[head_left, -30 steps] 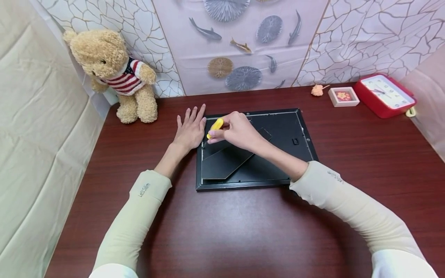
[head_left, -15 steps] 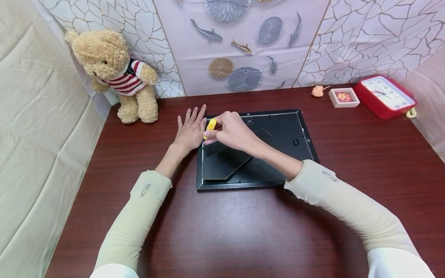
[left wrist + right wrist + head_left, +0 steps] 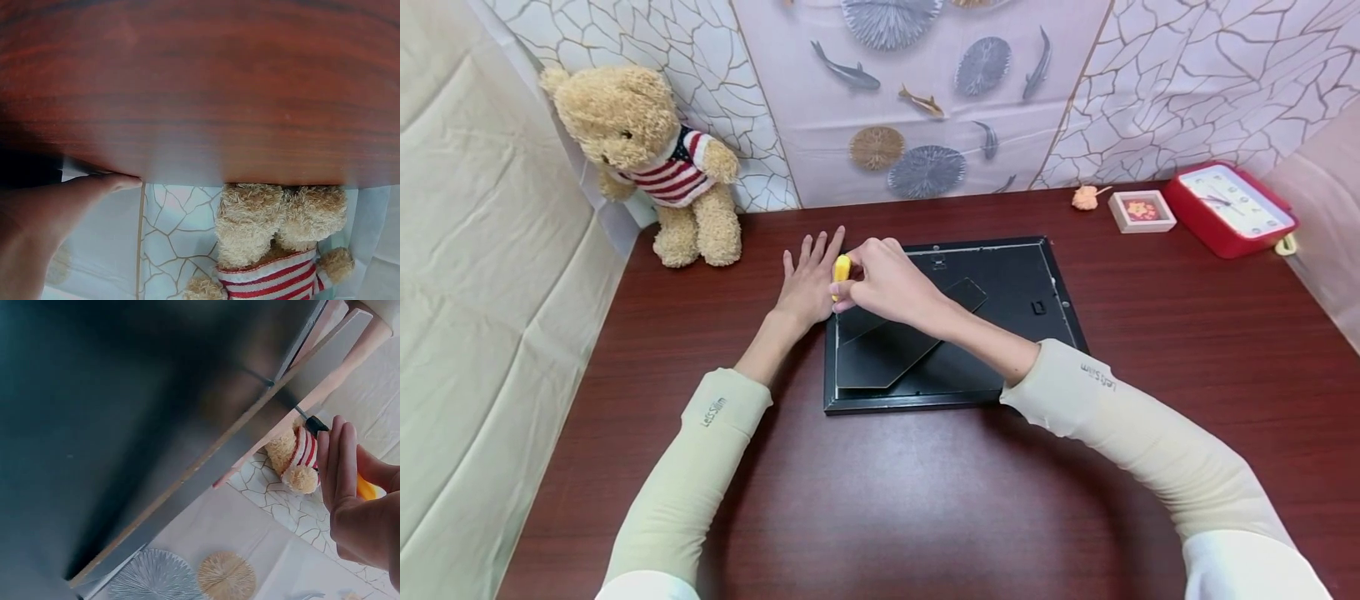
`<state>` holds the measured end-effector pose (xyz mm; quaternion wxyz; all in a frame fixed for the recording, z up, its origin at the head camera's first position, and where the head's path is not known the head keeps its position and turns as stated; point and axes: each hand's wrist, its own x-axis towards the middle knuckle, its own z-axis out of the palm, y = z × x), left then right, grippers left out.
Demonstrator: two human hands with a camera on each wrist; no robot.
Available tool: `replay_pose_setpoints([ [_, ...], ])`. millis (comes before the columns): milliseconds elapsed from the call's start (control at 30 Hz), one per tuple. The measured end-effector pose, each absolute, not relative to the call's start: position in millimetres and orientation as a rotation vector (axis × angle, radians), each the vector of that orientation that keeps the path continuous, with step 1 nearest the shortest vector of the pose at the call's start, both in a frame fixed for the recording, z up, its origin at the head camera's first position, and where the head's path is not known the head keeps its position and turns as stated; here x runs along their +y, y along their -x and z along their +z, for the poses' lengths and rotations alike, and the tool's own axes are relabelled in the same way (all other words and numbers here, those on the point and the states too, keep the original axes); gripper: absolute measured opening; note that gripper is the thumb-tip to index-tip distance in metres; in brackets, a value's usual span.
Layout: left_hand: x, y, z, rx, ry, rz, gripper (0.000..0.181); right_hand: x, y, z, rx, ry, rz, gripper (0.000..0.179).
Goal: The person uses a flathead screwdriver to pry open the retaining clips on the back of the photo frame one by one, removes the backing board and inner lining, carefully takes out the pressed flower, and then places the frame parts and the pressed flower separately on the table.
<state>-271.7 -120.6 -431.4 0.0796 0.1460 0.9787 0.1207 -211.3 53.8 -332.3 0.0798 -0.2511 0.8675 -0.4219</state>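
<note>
So, head view: right hand (image 3: 880, 282) pinches yellow screwdriver (image 3: 842, 267) at left end of picture frame (image 3: 1015, 287); it runs left-right on tabletop (image 3: 895, 500), left hand (image 3: 807, 285) spread beside it. Small box (image 3: 1142, 226), flower (image 3: 1142, 209) inside. Left wrist: toy bear (image 3: 253, 225), far edge. Right wrist: shaft (image 3: 301, 412) points frameward; contact, I can't tell.

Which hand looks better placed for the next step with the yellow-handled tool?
Probably the right hand: it holds the yellow-handled tool near the left edge of the black frame, while the left hand holds nothing, fingers spread.
</note>
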Motion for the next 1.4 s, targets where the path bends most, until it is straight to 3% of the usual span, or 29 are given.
replay_pose_setpoints([
  [533,-119.4,271.5,-430.2,2.929,-0.46,0.409,0.09,52.5,212.6,-328.5,2.656,0.774,-1.168,0.013],
  [833,-122.8,274.7,-435.8,2.918,-0.363,0.501,0.062,69.3,217.8,-336.0,2.507,0.763,-1.281,0.014],
  [1100,-123.8,274.7,-440.0,2.912,-0.345,0.526,0.062,123.3,218.1,-336.9,2.458,0.627,-1.604,0.021],
  [1267,-124.9,273.4,-440.6,2.909,-0.349,0.535,0.062,171.1,210.7,-334.8,2.264,0.499,-2.014,0.011],
  [1400,-125.0,272.3,-440.7,2.912,-0.354,0.543,0.061,215.4,198.6,-329.4,2.289,0.399,-2.071,0.011],
])
